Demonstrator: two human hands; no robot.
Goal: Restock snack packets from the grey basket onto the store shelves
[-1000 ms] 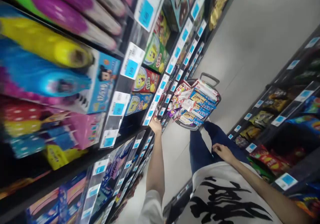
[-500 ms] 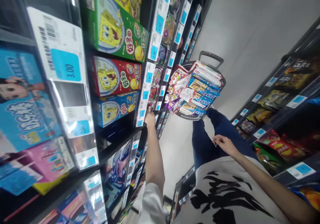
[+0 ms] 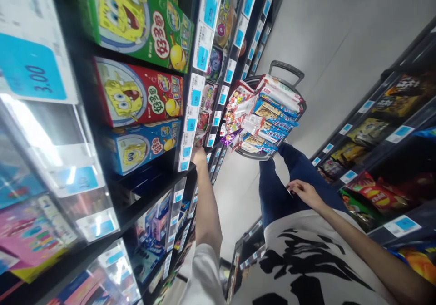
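My left hand [image 3: 198, 155] reaches forward to the shelf edge, its fingers hidden among small snack packets [image 3: 203, 121] behind the blue price tags [image 3: 187, 151]. My right hand [image 3: 301, 191] rests against my thigh in dark blue trousers, fingers loosely curled with nothing seen in them. A shopping basket [image 3: 292, 115] full of snack packs stands on the floor ahead of my legs, its black handle [image 3: 286, 69] raised.
Cartoon snack boxes in green [image 3: 136, 21], red [image 3: 139, 94] and blue [image 3: 141, 146] fill the left shelves. Another shelf unit with chip bags [image 3: 376, 196] lines the right. A pale floor aisle [image 3: 340, 28] runs between them.
The view has swung closer to the left shelves. My left hand has moved slightly further along the shelf edge. My right hand has stayed at my thigh.
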